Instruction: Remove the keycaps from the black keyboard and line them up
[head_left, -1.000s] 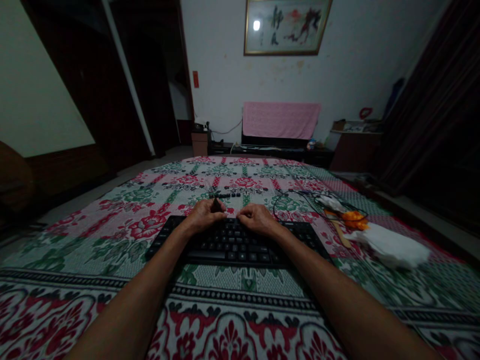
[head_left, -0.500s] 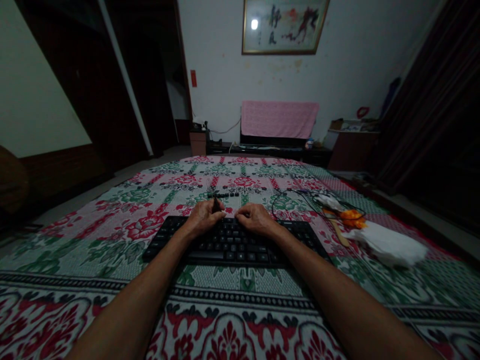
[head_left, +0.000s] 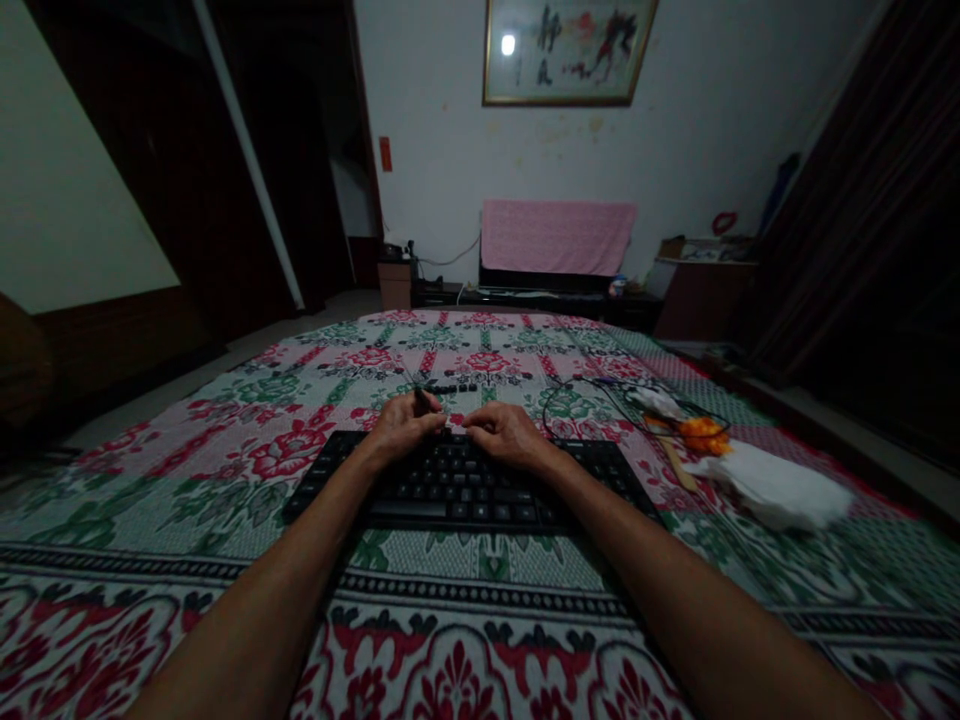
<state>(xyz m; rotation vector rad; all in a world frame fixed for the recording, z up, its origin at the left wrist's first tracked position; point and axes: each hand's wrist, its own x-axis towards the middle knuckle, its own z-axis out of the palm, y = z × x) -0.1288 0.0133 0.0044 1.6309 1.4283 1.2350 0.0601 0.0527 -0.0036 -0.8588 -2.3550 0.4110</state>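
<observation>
A black keyboard (head_left: 450, 490) lies on the patterned bedspread in front of me, its keys towards my body. My left hand (head_left: 405, 425) is closed round a slim dark tool (head_left: 424, 400) that points up and away; its kind is unclear. At the keyboard's far edge, my right hand (head_left: 504, 432) has its fingers pinched together, and I cannot make out what is in them. A small gap separates the two hands. Just beyond them, several small black pieces that look like keycaps (head_left: 457, 388) lie in a row.
To the right lie a black cable (head_left: 547, 410), an orange cloth-like bundle (head_left: 703, 435), a flat wooden stick (head_left: 679, 465) and crumpled white tissue (head_left: 780, 485). The patterned bedspread (head_left: 480, 600) spreads under everything. At the far wall, a pink cloth (head_left: 559, 237) covers a screen-like object.
The dark tool in my left hand now leans further left. My right hand has shifted slightly left, its fingers a little more extended. The keyboard stays put.
</observation>
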